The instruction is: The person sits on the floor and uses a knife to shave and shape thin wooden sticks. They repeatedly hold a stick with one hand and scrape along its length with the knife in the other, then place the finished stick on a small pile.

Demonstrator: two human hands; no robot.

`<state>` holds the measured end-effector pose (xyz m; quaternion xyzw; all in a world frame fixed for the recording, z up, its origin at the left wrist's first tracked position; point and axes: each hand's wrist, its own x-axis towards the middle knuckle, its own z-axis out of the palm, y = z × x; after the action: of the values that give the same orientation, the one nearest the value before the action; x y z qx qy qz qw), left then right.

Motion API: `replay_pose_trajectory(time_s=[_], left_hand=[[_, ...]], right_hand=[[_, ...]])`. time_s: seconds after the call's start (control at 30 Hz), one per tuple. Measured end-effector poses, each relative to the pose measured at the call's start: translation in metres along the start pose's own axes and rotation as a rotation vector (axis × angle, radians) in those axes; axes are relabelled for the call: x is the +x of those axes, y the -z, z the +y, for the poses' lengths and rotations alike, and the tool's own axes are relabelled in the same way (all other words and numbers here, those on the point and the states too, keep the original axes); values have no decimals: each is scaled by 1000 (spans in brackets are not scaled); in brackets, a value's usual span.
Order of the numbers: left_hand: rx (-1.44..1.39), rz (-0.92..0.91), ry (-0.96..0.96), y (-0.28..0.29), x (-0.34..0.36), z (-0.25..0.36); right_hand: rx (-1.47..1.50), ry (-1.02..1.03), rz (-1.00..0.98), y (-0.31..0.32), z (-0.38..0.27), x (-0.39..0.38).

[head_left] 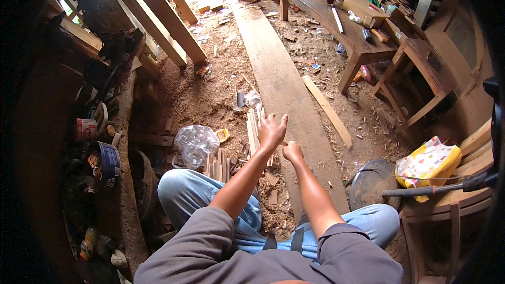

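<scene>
My left hand (272,131) is over the left edge of a long wooden plank (273,63), its thumb spread away from the foreshortened fingers. No object shows in it. Just right of it and nearer to me, my right hand (293,151) is closed in a fist above the same plank. A small brown bit shows between the two hands, too small to name, and what the fist holds is hidden. Thin wooden strips (252,132) lie beside the plank, next to my left hand. Shorter wood pieces (217,164) stand close to my left knee.
A clear plastic bag (195,144) lies among shavings at left. To the right are a loose wood strip (327,110), a wooden table (336,26) with small items, a round dark disc (372,185) and a yellow-and-white package (428,165). A cluttered bench (126,142) runs along the left.
</scene>
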<state>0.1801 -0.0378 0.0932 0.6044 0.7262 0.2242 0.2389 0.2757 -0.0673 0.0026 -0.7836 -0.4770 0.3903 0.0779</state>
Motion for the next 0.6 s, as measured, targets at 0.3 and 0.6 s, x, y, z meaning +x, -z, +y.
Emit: replay_pose_trajectory(time_s=[0.3, 0.6], left_hand=[[23, 18, -20, -1, -2, 17], [80, 53, -29, -6, 5, 11]], right_hand=[[107, -38, -48, 3, 6, 19], [32, -20, -69, 5, 5, 16]])
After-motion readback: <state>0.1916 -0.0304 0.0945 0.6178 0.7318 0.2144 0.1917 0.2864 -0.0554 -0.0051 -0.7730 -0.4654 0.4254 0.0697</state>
